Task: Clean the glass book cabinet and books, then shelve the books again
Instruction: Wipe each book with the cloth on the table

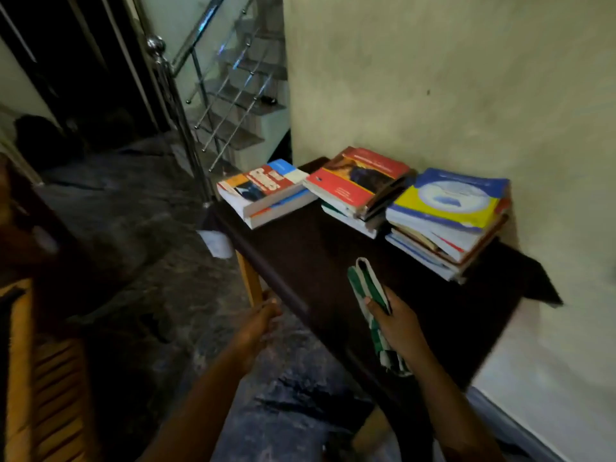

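Orange-ish wood slats (43, 378) fill the far left edge, prob a chair or smth, too dark n cropped to tell. Next over is the dark patterned floor (133, 228), then a shiny steel stair railing (168, 85) w/ the stairs (240, 105) going up behind it. A white paper tag (218, 244) hangs off the left corner of the counter (300, 261), which is dark brown on top and stands on a light wooden leg (249, 278). The left grip (258, 323) is down at the counter's front edge, just beside that leg. It's blurry there, so idk if the fingers wrap round the edge or only touch it, can't tell. Three book piles sit along the back of the counter. The left pile (266, 191) has a red n blue cover on top. The middle pile (360, 188) has red covers and looks kinda slumped. In front of those, above the bare counter and apart from the books, the right grip (398, 323) has fingers n thumb pinched on a folded green n white striped rag (365, 278). One end of it sticks up past the thumb, the other hangs below the palm. The right pile (450, 218) is the tallest, yellow n blue cover on top, pretty much touching the middle one. All 3 are up against the cream wall (433, 78) on the right.
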